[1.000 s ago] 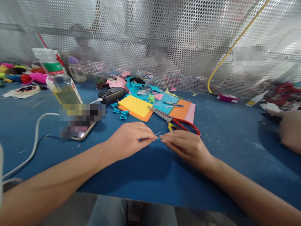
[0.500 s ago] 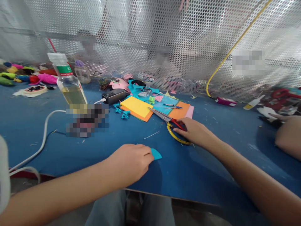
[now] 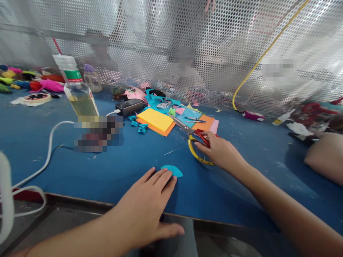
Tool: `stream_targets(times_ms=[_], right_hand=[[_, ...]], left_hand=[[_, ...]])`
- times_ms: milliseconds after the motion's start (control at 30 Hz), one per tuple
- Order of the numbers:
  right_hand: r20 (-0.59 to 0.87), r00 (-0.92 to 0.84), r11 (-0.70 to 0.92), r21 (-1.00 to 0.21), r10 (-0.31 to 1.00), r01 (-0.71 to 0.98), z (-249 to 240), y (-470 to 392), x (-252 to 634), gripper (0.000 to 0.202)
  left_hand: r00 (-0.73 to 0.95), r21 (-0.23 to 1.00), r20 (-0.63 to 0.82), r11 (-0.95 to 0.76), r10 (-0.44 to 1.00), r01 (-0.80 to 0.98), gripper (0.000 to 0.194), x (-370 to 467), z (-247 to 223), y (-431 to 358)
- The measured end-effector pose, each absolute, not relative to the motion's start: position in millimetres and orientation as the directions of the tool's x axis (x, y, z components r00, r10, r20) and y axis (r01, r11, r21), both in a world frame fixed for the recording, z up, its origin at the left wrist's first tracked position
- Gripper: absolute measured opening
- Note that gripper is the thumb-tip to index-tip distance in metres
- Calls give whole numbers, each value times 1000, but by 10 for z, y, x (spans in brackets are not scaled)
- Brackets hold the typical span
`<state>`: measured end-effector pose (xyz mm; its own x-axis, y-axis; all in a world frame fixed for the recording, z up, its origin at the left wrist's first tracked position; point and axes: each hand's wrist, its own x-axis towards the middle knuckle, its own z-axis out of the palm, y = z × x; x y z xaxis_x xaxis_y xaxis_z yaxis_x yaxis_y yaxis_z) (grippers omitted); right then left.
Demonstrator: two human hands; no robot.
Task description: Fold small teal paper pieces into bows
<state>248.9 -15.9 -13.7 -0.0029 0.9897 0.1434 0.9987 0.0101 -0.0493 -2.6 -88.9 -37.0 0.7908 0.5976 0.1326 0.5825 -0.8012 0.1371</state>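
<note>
My left hand (image 3: 150, 203) is open above the near table edge. Its fingers are stretched out, with the thumb held apart, and the fingertips rest on a folded blue paper piece (image 3: 175, 171) lying on the table. Part of that paper is hidden under the fingers. Further right, my right hand (image 3: 221, 148) is closed on the red handle of a pair of scissors (image 3: 184, 125). The scissors' yellow handle loop hangs toward me, and the blades point away to the left, over the coloured sheets. A thin white stick lies between the hands.
A stack of yellow paper (image 3: 155, 119) stands behind, beside small blue paper bows (image 3: 142, 129) and a pen (image 3: 197, 120). On the left are a bottle of yellowish liquid (image 3: 83, 103), a black device (image 3: 130, 107) and a white cable (image 3: 50, 150). Another person's arm (image 3: 325, 157) rests at right.
My left hand has let go of the blue paper and spread its fingers over it, drawing slightly toward me. The right hand stays at the scissors, whose handles have shifted slightly.
</note>
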Motion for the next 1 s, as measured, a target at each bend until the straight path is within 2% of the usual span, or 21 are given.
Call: stream_targets(times_ms=[67,133,267,367,467,633,1000], right_hand=[[169,-16,26,-59,986,998,-85,-249,2404,49],[188,-23,35,-61,982,998,-44,-354,2296,45],[221,-5,4,3,975,1000,-23,-555,2038,42],[217,12,-33,92,976,995,-55,-650,1873,41],[251,-24,-26,194,968,981,-98,-694,1782,41],[349,-119,-1,326,929,945,-148,-725,1750,42],[398,-164,0,381,902,925,-191,-744,1593,40]], left_hand=[[772,75,169,-789,613,610,87,24,-446,-963],[752,7,211,-770,625,638,84,88,-504,-1027],[678,-102,329,-690,657,717,63,222,-565,-1112],[627,-135,418,-637,658,759,52,301,-605,-1150],[590,-120,458,-612,664,782,47,332,-640,-1169],[609,-74,442,-650,658,756,52,279,-620,-1144],[618,69,435,-708,655,703,53,218,-581,-1115]])
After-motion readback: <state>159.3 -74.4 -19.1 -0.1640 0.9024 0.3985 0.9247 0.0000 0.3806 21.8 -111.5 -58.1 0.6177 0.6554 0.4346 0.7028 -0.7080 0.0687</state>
